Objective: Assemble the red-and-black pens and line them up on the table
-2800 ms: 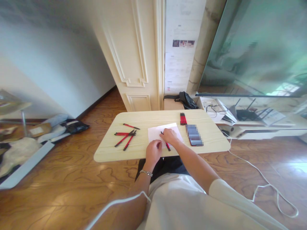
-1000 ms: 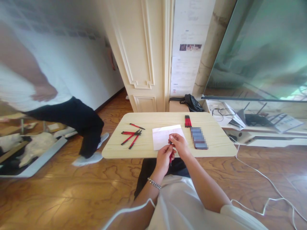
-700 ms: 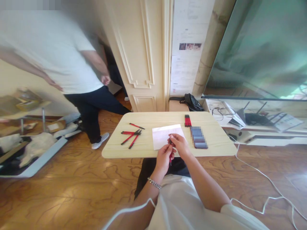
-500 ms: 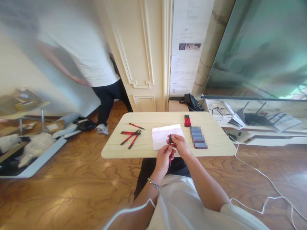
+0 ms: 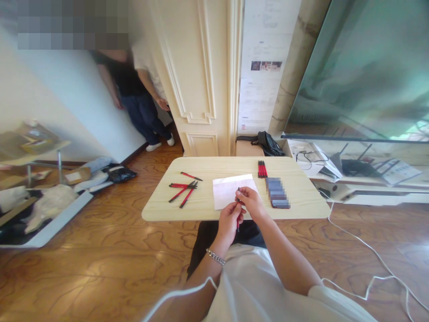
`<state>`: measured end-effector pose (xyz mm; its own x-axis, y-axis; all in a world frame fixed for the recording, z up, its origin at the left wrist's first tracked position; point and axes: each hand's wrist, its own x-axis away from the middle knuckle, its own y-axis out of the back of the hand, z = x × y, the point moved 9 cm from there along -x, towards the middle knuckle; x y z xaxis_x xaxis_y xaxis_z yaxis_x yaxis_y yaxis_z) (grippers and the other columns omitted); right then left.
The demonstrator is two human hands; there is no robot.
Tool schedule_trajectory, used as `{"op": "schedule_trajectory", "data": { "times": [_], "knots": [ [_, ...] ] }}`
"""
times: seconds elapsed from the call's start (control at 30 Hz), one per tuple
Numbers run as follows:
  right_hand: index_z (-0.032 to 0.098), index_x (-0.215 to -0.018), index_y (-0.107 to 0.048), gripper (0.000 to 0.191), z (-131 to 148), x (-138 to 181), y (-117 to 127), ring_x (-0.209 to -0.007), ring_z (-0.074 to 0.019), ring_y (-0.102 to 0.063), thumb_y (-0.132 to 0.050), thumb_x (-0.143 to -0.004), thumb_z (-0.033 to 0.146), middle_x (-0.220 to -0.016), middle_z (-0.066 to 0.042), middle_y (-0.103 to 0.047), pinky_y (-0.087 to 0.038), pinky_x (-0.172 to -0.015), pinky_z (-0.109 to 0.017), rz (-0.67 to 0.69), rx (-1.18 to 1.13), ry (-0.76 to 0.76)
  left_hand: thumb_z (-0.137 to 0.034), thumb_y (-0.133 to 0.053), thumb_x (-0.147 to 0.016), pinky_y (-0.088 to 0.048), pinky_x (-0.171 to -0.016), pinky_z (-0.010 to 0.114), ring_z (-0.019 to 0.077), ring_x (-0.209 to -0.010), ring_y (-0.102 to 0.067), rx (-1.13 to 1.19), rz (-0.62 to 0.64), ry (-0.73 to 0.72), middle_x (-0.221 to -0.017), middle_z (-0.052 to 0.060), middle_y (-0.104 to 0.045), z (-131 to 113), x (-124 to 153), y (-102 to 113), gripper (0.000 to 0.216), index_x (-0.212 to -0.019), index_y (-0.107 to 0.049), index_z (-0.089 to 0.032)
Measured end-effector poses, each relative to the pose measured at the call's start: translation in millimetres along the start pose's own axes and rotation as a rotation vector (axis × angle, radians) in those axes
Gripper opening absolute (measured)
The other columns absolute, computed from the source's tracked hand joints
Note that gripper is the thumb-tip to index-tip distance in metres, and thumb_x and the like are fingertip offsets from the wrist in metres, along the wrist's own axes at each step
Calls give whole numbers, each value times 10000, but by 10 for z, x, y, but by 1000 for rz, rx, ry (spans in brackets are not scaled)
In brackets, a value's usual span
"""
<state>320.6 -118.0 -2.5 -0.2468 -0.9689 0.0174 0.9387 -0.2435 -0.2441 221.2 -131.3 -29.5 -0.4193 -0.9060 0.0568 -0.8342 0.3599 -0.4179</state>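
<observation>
Between my two hands a red and black pen stands roughly upright over the near edge of a sheet of white paper. My left hand is closed round its lower red barrel. Higher up, the fingers of my right hand pinch the dark upper end. My fingers cover most of the pen's middle. Left of the paper lie several loose red and black pens, some crossing each other. Several more pens lie side by side at the back right, above a phone-like slab with a blurred-out face.
The pale wooden table has rounded corners. Behind it are a door, a black bag and a large screen. People stand at the back left. A white cable trails over the floor at right.
My right fingers have shifted slightly at the pen's upper end; the pen stays in both hands. The person walking at the back left has moved away, and another in dark clothes is visible.
</observation>
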Motion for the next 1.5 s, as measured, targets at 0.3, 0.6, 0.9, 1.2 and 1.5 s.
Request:
{"op": "schedule_trajectory", "data": {
  "times": [0.3, 0.6, 0.9, 1.2, 1.5],
  "knots": [
    [164, -857, -632, 364, -15, -36, 44, -608, -126, -558, -723, -679, 468, -694, -23, -632, -450, -573, -257, -25, 27, -5, -487, -654, -757, -314, -424, 204, 60, -469, -461, -27, -17, -7, -681, 18, -600, -12, -8, 22, 362, -837, -631, -135],
    [173, -894, -632, 371, -21, -43, 72, -595, -120, -554, -738, -667, 447, -687, -10, -635, -450, -598, -266, -18, 57, 11, -456, -660, -765, -319, -428, 195, 62, -474, -469, 12, -4, -3, -677, 20, -595, -17, -11, 9, 376, -949, -627, -130],
    [170, -924, -643, 374, -9, -17, 59, -611, -121, -564, -713, -687, 450, -711, -19, -648, -458, -608, -265, -1, 60, 12, -468, -688, -733, -312, -424, 196, 66, -471, -476, 32, -22, 24, -672, 23, -605, 13, 5, 13, 437, -995, -617, -126],
    [175, -967, -656, 362, 104, -50, 173, -745, -159, -624, -673, -719, 437, -853, -68, -690, -459, -668, -276, -40, 63, 4, -488, -686, -724, -261, -402, 196, 69, -444, -453, -6, -27, 67, -638, 9, -591, 13, 29, -9, 499, -1072, -605, -139],
    [170, -956, -652, 390, 362, -182, 219, -796, -175, -631, -668, -709, 471, -851, -75, -695, -435, -643, -247, -93, 118, 53, -486, -669, -735, -235, -392, 189, 81, -450, -463, -40, 8, 88, -617, 6, -580, 14, 79, -26, 499, -1094, -600, -147]
  ]
}}
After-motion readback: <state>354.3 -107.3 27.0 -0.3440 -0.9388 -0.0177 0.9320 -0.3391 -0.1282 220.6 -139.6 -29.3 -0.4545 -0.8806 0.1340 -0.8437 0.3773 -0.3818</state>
